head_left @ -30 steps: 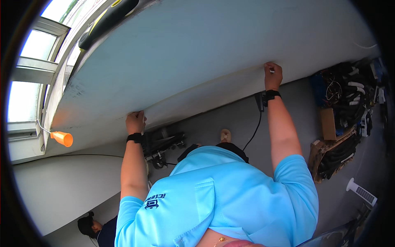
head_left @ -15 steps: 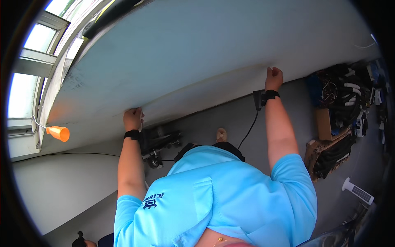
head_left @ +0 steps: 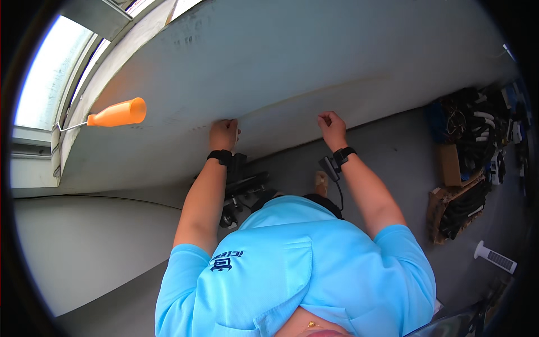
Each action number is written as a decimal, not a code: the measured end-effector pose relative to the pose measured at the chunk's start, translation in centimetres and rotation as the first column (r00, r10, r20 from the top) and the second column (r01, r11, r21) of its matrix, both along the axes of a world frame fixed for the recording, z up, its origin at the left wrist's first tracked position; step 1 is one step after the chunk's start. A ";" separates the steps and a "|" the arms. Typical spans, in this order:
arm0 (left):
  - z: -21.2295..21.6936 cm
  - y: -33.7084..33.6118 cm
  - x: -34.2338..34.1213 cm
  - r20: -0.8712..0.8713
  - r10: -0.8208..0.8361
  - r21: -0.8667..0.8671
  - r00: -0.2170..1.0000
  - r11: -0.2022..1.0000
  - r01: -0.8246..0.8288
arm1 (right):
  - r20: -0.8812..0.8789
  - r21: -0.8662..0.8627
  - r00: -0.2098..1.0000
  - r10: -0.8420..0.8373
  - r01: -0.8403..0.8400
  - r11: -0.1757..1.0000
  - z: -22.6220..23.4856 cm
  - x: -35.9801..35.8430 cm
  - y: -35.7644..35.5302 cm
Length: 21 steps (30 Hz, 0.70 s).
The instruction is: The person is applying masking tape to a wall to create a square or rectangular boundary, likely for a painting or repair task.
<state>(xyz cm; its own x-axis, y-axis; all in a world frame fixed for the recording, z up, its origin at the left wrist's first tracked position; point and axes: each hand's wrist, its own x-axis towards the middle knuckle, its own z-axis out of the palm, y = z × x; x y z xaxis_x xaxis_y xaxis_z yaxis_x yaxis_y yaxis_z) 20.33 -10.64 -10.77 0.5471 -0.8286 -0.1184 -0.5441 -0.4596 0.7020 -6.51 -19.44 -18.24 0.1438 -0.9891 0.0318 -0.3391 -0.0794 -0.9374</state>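
Observation:
My left hand (head_left: 224, 135) is closed in a fist at the pale wall (head_left: 292, 62). Its inner side is turned away, so anything within it is hidden. To its right, my right hand (head_left: 333, 129) pinches thumb and forefinger together, close to the wall's lower part. Whatever lies between those fingertips is too small to make out. A faint yellowish curved streak (head_left: 314, 91) runs along the wall above both hands. Each wrist wears a black strap (head_left: 343, 155) with a dark device on it.
On the window ledge at left, an orange-handled paint roller (head_left: 120, 113) juts out by its wire frame. Boxes of dark hoses and cables (head_left: 463, 208) stand at right, beside a white tower fan (head_left: 495, 258). A dark wheeled object (head_left: 238, 191) sits on the floor below my left hand.
Both hands have come closer together: the left moved right and up, the right moved left and down. My view has shifted, and the orange handle appears larger and higher.

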 end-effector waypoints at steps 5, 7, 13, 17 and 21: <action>-1.2 -0.1 1.4 0.069 -0.171 -0.068 0.983 0.982 0.176 | -0.005 -0.180 0.980 0.198 -0.195 0.964 3.2 8.2 3.7; -1.3 0.1 1.9 0.093 -0.181 -0.103 0.979 0.976 0.190 | -0.055 -0.270 0.965 0.258 -0.263 0.926 4.1 10.9 4.5; -2.0 -0.2 2.7 0.120 -0.247 -0.088 0.961 0.962 0.258 | -0.179 -0.488 0.950 0.255 -0.310 0.816 5.3 16.5 5.3; -1.6 0.5 2.3 0.214 -0.152 -0.076 0.965 0.982 0.171 | -0.257 -0.531 0.933 0.252 -0.354 0.770 5.1 18.0 4.9; -2.7 -0.1 3.1 0.176 -0.208 -0.019 0.962 0.977 0.215 | -0.471 -0.482 0.817 0.334 -0.555 0.678 5.5 17.7 3.6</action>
